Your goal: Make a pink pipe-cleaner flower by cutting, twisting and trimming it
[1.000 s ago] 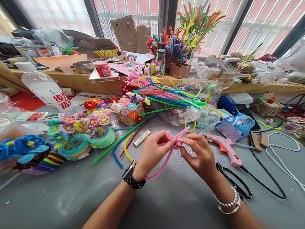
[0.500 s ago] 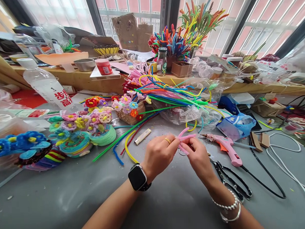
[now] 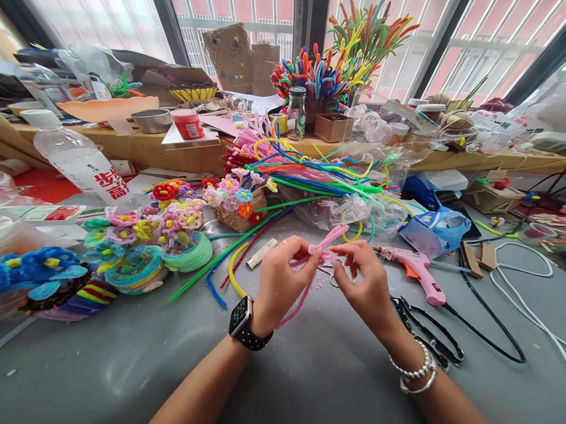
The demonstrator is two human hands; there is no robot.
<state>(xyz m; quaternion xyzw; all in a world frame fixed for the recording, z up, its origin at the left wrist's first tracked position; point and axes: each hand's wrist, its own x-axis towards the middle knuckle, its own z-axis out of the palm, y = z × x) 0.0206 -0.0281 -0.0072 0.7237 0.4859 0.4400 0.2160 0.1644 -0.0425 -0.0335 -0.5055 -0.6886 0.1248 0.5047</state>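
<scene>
Between the thumb and forefinger of my left hand [image 3: 285,280] is a bent pink pipe cleaner [image 3: 331,238], pinched near its crossing. Two of its fuzzy ends point up to the right, and a longer strand curves down below my palm. Just right of the crossing is my right hand [image 3: 364,274], its thumb and forefinger apart and close to the pink fuzz; whether a fingertip touches it I cannot make out. Under my right wrist lie black-handled pliers [image 3: 429,330], partly covered. A pink hot glue gun [image 3: 419,272] rests beyond that hand.
Finished pipe-cleaner flower pots [image 3: 186,249] stand on the left, near a water bottle [image 3: 77,157]. A heap of coloured pipe cleaners [image 3: 309,164] lies behind my hands. Black and white cords [image 3: 523,315] trail on the right. A cluttered shelf [image 3: 178,147] runs along the windows.
My right hand has loosened its pinch on the pink pipe cleaner and its fingers have spread. My left hand has turned and shifted slightly left, with the longer pink strand now showing beneath it.
</scene>
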